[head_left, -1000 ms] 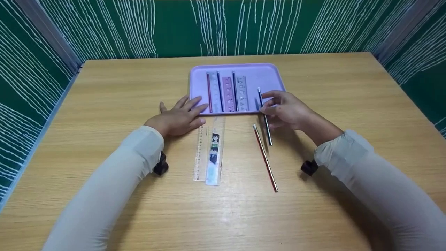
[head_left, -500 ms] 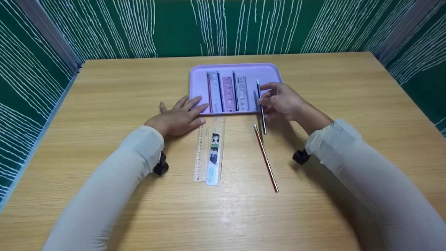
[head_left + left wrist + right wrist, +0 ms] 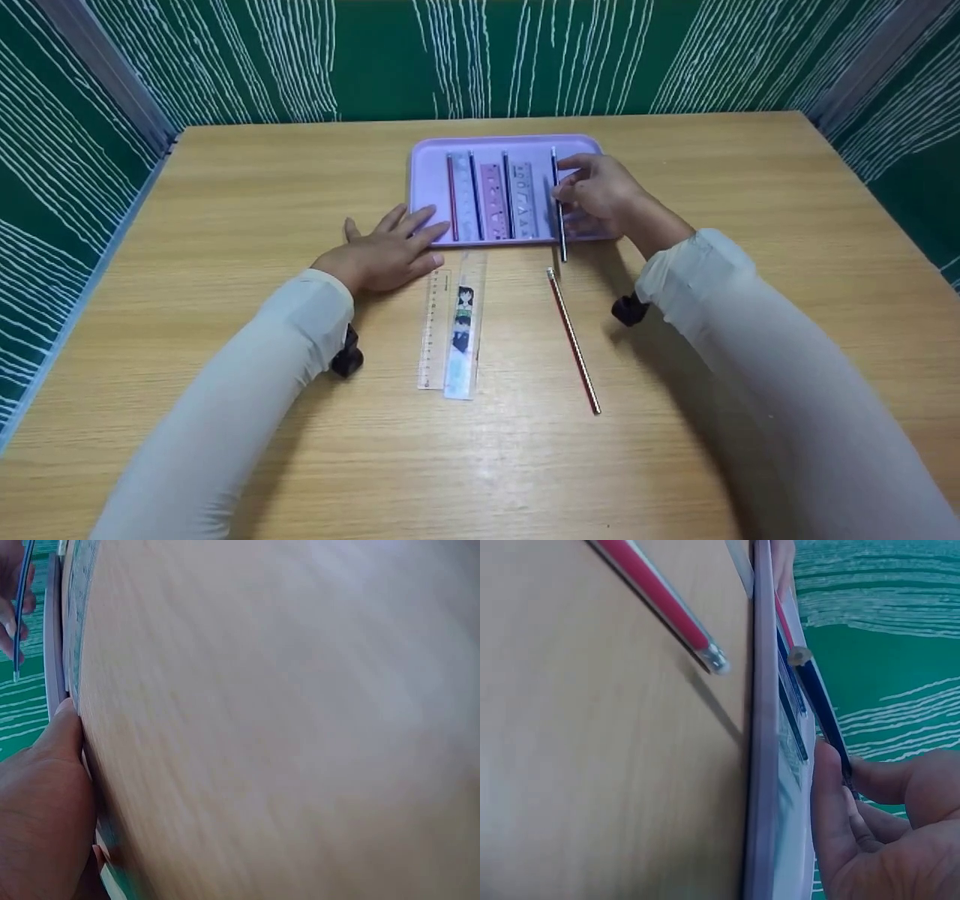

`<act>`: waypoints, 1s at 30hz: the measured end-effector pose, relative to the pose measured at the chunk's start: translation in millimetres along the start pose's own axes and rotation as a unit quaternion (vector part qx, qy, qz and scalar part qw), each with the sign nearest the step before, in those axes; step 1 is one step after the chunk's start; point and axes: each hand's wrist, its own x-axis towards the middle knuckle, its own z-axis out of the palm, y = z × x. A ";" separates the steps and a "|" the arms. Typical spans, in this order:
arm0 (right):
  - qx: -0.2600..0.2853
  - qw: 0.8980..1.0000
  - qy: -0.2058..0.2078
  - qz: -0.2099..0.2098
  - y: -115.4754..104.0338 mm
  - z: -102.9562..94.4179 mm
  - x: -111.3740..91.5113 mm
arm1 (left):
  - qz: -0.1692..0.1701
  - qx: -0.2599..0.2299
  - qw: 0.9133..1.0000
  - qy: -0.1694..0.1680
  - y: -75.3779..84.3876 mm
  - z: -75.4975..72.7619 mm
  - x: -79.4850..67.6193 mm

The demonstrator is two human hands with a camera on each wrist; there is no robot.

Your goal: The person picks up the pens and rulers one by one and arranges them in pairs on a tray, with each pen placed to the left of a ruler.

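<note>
Dark pencil: tilted, over the right part of the purple tray, lower end reaching past the near rim in the head view. Not laid down; shadow lies apart from it.

Right hand pinches it between thumb and fingers, well above the lower end. Judged risk: with so long a free end, the pencil could pivot in the pinch. If lowered at this placing, that end would likely catch the rim and leave the pencil propped rather than flat.

Clear stencil lies to the left of the pencil. Drifting that way could nudge it, then disturb the row beyond, pink stencil included. A pencil let go early might roll into it too.

Left hand: fingers spread, laid over the tray's near left corner, gripping nothing that I can see. Should it lift or push, the tray could slide on the surface at a bump from the right.

Red pencil on the surface, its capped end just in front of the tray; a low right wrist could knock it rolling.
</note>
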 end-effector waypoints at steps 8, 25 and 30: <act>-0.024 1.000 0.012 -0.009 -12.0 5.9 10.6 | 0.004 -0.006 1.000 0.004 -0.6 0.5 0.7; 0.004 0.998 0.068 -0.003 -21.5 9.5 26.1 | 0.002 -0.007 1.000 0.003 -1.5 0.8 2.0; -0.004 0.994 0.105 -0.012 -21.4 8.1 33.0 | 0.000 -0.004 1.000 0.001 -1.8 0.3 1.8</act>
